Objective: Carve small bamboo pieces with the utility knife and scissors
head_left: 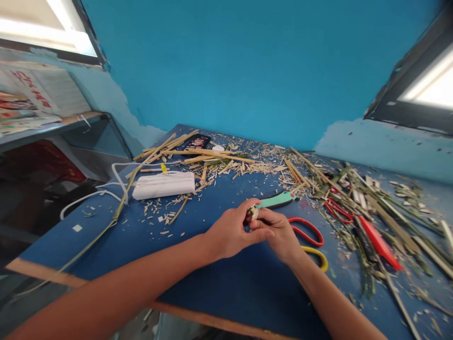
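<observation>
Over the middle of the blue table (212, 278), my left hand (231, 231) and my right hand (278, 231) meet, with their fingers curled round a small pale piece (253, 211). Most of that piece is hidden by the fingers. Both hands grip it, fingertips close together. Just beyond them lies a green-handled tool (278, 200), partly behind my right hand. Red scissor-like handles (311, 232) and a yellow handle loop (320, 259) lie beside my right wrist.
A white power strip (163, 185) with cables lies left. Pale sticks (212, 153), shavings and a dark phone-like object (198, 141) lie at the back. On the right are a red-handled tool (380, 242), red-handled scissors (338, 210) and green strips.
</observation>
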`<state>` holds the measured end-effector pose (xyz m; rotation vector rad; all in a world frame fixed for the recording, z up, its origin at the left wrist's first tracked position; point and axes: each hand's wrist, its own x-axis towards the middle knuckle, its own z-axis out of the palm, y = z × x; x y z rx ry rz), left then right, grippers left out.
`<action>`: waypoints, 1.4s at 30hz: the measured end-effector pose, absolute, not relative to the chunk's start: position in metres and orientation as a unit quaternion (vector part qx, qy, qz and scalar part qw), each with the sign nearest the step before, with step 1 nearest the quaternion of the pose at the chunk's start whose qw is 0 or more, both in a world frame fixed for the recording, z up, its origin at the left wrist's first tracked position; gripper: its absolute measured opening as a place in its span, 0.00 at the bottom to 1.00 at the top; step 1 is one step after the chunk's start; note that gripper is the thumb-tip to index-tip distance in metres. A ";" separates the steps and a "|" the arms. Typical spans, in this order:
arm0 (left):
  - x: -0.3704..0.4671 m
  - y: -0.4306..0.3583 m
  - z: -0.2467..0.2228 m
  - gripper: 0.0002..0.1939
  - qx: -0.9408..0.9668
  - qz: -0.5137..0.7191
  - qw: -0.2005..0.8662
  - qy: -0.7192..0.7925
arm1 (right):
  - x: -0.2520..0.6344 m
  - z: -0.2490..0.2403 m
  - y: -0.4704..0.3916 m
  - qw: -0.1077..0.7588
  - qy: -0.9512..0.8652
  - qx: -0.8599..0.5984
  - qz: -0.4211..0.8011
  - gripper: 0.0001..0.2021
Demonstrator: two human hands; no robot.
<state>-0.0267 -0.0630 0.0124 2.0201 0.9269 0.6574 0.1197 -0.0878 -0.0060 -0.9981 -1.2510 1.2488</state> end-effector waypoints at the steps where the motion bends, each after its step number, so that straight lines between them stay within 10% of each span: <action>1: -0.026 -0.063 0.012 0.35 0.797 0.262 0.402 0.367 | 0.119 -0.006 -0.088 0.532 -0.525 -0.419 0.516 0.03; 16: -0.026 -0.042 0.005 0.33 0.658 0.323 0.606 0.311 | 0.120 0.000 -0.087 0.457 -0.573 -0.470 0.492 0.12; 26: -0.032 -0.047 0.010 0.22 0.779 0.445 0.282 0.340 | 0.125 -0.001 -0.089 0.540 -0.567 -0.473 0.404 0.07; 42: -0.027 -0.043 0.011 0.15 0.665 0.437 0.504 0.335 | 0.117 -0.011 -0.079 0.522 -0.575 -0.486 0.400 0.17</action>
